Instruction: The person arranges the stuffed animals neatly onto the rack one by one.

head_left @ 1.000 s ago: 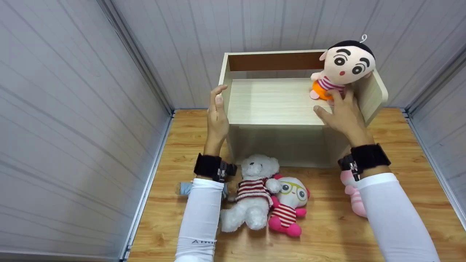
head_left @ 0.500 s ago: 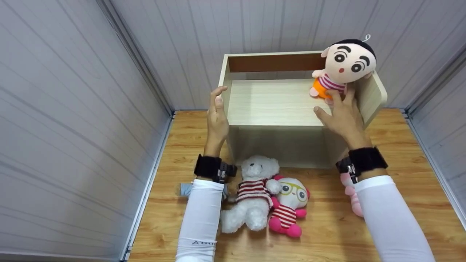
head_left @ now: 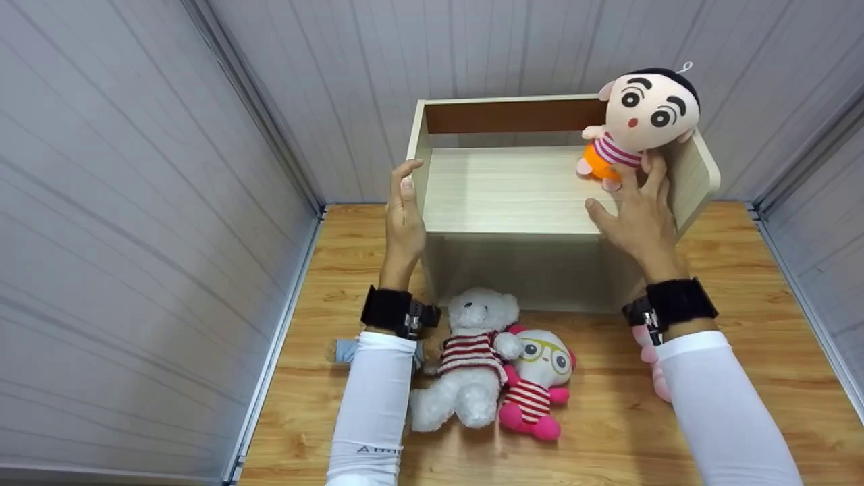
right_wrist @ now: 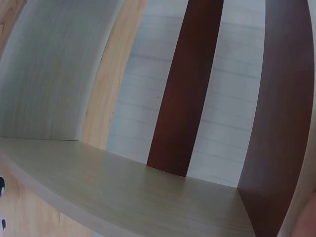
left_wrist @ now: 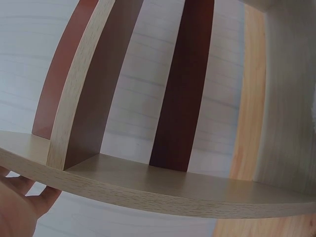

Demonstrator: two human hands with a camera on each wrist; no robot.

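A plush doll (head_left: pixel 649 111) with black hair, a striped top and orange shorts sits at the right end of a pale wooden shelf unit's top board (head_left: pixel 499 192). It leans against the right side panel (head_left: pixel 698 172). My right hand (head_left: pixel 638 219) touches the doll's lower body with spread fingers, the thumb apart from it over the board's front edge. My left hand (head_left: pixel 405 223) rests along the outside of the left side panel (head_left: pixel 418 145), fingers pointing up. In the left wrist view, left fingers (left_wrist: pixel 44 197) show at the panel's outer side. The right wrist view shows mostly the unit's inside.
On the wood floor before the unit lie a white teddy bear (head_left: pixel 472 358) in a striped sweater and a pink-and-white plush (head_left: pixel 536 381) with yellow glasses. A pink toy (head_left: pixel 659 381) and a blue-clothed toy (head_left: pixel 345 351) are partly hidden by my forearms. Panelled walls (head_left: pixel 169 202) surround the floor.
The doll has shifted slightly up and to the right, closer against the right panel. My right fingers are a little more spread at its lower body. My left hand stays in place.
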